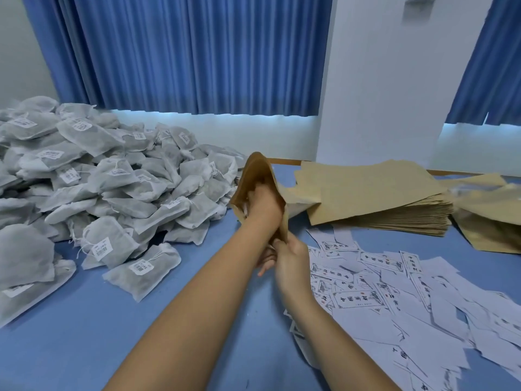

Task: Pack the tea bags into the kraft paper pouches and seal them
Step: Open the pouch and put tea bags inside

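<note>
A kraft paper pouch point(255, 172) stands opened in the air at the table's middle. My left hand point(263, 206) is pushed wrist-deep into its mouth, fingers curled around a tea bag point(244, 211), of which only a white sliver shows. Just below, my right hand point(290, 262) pinches the pouch's near edge. A big heap of grey-white tea bags point(107, 179) with white tags covers the table's left side. A stack of flat kraft pouches point(375, 193) lies behind my hands on the right.
Several white printed labels point(394, 294) are scattered over the right front of the blue table point(118, 334). More kraft pouches point(490, 218) lie at the far right edge. Blue curtains point(197, 52) and a white wall stand behind the table.
</note>
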`<action>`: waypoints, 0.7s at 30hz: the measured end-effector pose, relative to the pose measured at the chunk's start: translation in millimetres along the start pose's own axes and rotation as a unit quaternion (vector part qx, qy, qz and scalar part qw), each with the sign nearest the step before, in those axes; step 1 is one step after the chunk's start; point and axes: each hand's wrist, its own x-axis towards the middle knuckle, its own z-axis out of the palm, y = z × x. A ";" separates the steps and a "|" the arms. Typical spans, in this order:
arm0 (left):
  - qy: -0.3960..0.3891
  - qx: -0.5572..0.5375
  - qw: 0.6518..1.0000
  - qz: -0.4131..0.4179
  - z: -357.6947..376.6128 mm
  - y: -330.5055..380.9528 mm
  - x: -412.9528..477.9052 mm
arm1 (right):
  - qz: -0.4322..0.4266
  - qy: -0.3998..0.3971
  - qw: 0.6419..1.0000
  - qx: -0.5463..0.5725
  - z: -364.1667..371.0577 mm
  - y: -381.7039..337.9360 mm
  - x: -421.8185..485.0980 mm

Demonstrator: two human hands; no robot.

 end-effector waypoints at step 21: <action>0.193 0.160 0.959 0.132 -56.7 3.3 -40.0 | 0.079 -0.181 0.980 -0.021 -55.1 -30.0 32.4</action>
